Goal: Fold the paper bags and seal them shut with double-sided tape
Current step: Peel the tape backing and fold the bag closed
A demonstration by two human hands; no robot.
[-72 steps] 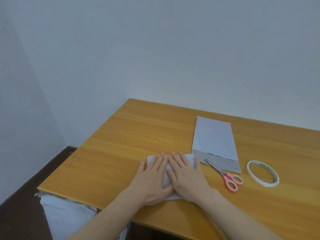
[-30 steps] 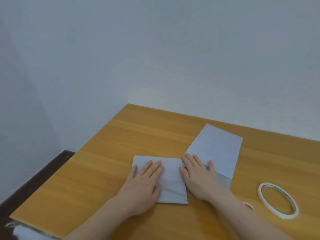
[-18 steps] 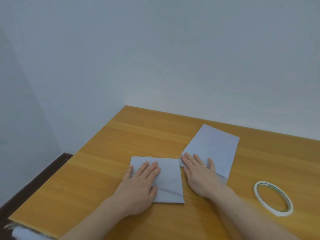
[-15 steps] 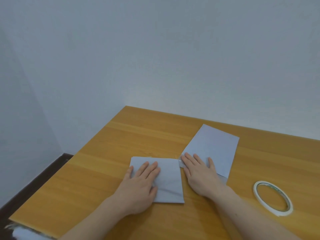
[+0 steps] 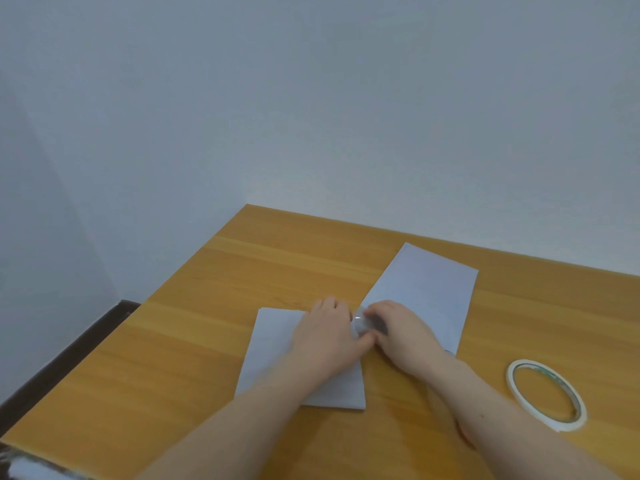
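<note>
A folded white paper bag (image 5: 273, 355) lies flat on the wooden table (image 5: 242, 271). To its right, a second, unfolded paper bag (image 5: 426, 292) lies at a slant. My left hand (image 5: 329, 337) lies over the folded bag's right part. Beside it, my right hand (image 5: 398, 327) is on the second bag's near end. The fingertips of both hands meet at the greyish near-left corner (image 5: 360, 325) of the second bag and pinch it, lifting it slightly. A roll of double-sided tape (image 5: 512, 379) lies to the right of my right forearm.
A pink bit of the scissors (image 5: 463, 435) shows under my right forearm; the rest is hidden. The table's left edge drops to a dark floor (image 5: 69, 348). White walls stand close behind and to the left. White material (image 5: 31, 471) shows at the table's near-left corner.
Both hands were pressing flat, left on the folded bag, right on the second bag. They have now drawn together, fingers curled, and taken hold of the second bag's near-left corner.
</note>
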